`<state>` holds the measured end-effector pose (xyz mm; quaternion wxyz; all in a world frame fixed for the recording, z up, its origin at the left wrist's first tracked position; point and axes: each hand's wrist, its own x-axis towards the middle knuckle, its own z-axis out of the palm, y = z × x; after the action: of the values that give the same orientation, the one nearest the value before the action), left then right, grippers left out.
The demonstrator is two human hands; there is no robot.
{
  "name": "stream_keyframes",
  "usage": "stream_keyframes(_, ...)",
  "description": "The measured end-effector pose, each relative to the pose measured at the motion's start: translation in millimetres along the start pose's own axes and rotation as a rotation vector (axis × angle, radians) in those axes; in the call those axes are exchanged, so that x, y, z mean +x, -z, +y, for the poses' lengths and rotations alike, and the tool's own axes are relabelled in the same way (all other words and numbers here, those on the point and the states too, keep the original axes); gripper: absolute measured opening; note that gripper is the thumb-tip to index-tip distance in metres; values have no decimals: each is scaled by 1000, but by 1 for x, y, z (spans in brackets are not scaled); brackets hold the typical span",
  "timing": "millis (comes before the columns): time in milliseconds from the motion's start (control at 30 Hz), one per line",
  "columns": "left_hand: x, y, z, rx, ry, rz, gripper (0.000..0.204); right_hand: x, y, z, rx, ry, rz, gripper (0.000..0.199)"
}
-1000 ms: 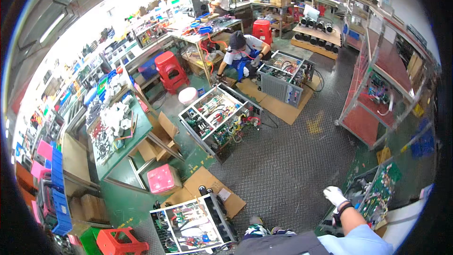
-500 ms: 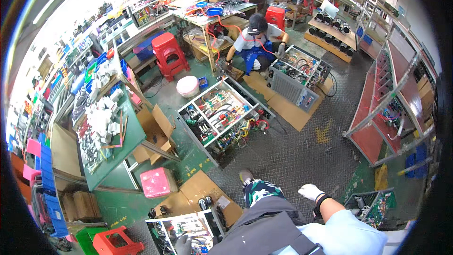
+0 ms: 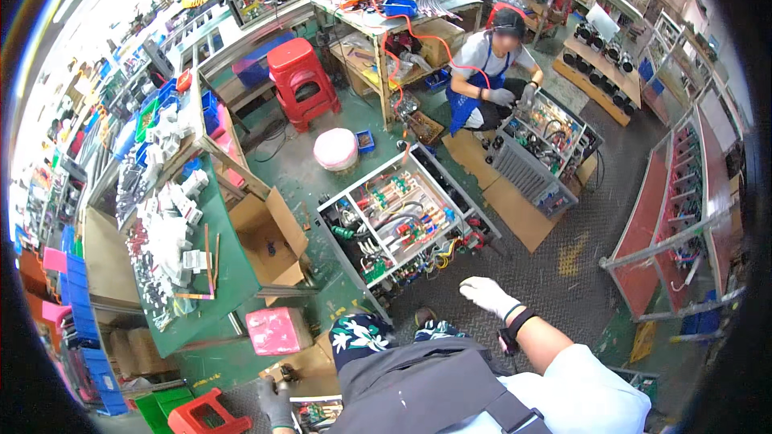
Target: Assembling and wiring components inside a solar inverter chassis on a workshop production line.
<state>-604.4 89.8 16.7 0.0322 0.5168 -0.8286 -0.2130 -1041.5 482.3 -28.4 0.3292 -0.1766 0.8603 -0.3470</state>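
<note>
Toward the left of the frame, a green surface [image 3: 232, 275] bears a heap of white parts [image 3: 183, 213], with an open cardboard carton [image 3: 277, 253] just beside it and a pink-wrapped block [image 3: 277, 331] below; at the lower left, near a red stool [image 3: 189, 419], the left hand [image 3: 276, 403], in a dark grey glove, hangs beside a partly hidden lower chassis [image 3: 320, 412], though I cannot tell whether it touches the metal or whether its fingers are spread or pressed together; in the middle of the frame stands the open chassis [image 3: 394, 221], a pale metal frame packed with cables and boards; it looks heavy and stiff in its frame but fragile within, the loose wires along its lower right side likely to snag, so the bare outer rails seem the place to take hold, clear of the components; just below and right of it, the right hand [image 3: 488, 296], in a white glove, reaches toward the left, its fingers extended, nearly side by side and holding nothing; apart from the chassis; at the upper right, a crouching co-worker [image 3: 492, 68] has gloved hands at another open chassis [image 3: 535, 153]; at the far right stands a red-panelled rack [image 3: 647, 229].
</note>
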Motion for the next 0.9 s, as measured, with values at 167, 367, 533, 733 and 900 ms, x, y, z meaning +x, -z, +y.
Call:
stream_keyframes(167,149,29,77,123,-104,228,67,64,-24,-105,-1,0,-107,37)
stream_keyframes(367,299,7,98,245,-346,27,93,128,-41,-196,-143,-73,-85,36)
stream_keyframes(533,347,-26,84,354,-623,-180,85,131,-12,-214,-374,-1,96,33)
stream_keyframes(733,354,-80,39,492,-672,-1,53,116,12,-196,-595,-314,115,36)
stream_keyframes(900,370,-108,19,569,-843,319,34,127,3,-195,-570,-340,188,41)
